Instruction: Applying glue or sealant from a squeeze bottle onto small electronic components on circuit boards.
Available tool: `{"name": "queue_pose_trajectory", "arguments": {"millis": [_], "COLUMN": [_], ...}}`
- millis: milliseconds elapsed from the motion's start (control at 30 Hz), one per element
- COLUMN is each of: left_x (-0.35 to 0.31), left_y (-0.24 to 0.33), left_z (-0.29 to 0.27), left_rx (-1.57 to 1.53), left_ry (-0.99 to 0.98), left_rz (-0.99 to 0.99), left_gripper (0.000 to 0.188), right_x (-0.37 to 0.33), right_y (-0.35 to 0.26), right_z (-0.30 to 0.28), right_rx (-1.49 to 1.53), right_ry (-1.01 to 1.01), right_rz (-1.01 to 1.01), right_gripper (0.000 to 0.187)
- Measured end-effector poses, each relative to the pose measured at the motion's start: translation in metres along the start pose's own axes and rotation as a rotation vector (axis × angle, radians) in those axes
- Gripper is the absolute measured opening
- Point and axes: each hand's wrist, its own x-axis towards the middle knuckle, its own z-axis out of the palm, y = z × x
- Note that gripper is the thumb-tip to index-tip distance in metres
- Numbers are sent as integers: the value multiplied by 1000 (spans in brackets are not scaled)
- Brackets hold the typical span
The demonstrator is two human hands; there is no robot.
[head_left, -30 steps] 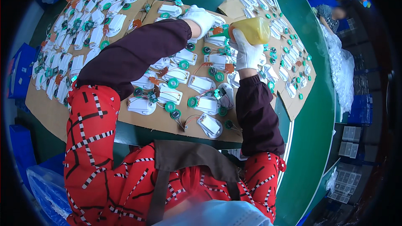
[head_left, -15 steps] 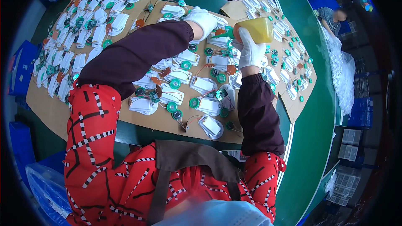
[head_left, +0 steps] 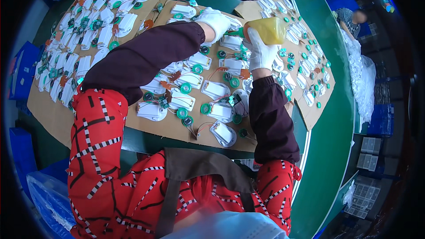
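Note:
My right hand (head_left: 262,52), in a white glove, grips a squeeze bottle (head_left: 275,31) of yellow liquid. The bottle lies tipped on its side, its green nozzle (head_left: 237,32) pointing left. Beyond it, my gloved left hand (head_left: 213,23) curls down at a white plastic housing (head_left: 234,23) near the nozzle; its fingertips are hidden, so what they pinch cannot be made out. Nearer me, rows of similar white housings (head_left: 216,89) lie on a cardboard sheet (head_left: 177,129), with wires, small green circuit boards (head_left: 234,100) and round green-rimmed speakers (head_left: 182,113).
A second cardboard sheet (head_left: 53,117) crowded with housings lies left, a third (head_left: 315,113) right. All rest on a green bench (head_left: 330,150). Blue bins (head_left: 24,73) stand at the left edge. At far right are another person (head_left: 347,20) and clear plastic bags (head_left: 361,79).
My right hand and the bottle have shifted slightly left, bringing the nozzle closer to my left hand. The left hand stays almost where it was.

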Motion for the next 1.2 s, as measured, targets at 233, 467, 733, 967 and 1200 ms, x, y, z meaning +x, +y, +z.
{"name": "queue_pose_trajectory", "arguments": {"millis": [233, 467, 733, 967, 1200], "left_x": [-1, -3, -3, 1, -1], "left_y": [-1, -1, -4, -1, -1], "left_z": [-2, -1, 2, 0, -1], "left_rx": [11, -12, -54, -25, -16], "left_ry": [-3, 50, 41, 2, -22], "left_rz": [2, 9, -10, -7, -5], "left_gripper": [20, 19, 19, 20, 20], "right_x": [-4, -7, -10, -11, -19], "right_y": [-5, -4, -1, 3, -17], "right_z": [-2, -5, -9, -11, -20], "right_rx": [-43, -34, -59, -45, -40], "right_ry": [-49, -64, -19, -15, 16], "right_rz": [-59, -33, -41, -56, 51], "right_gripper": [45, 41, 39, 40, 40]}}
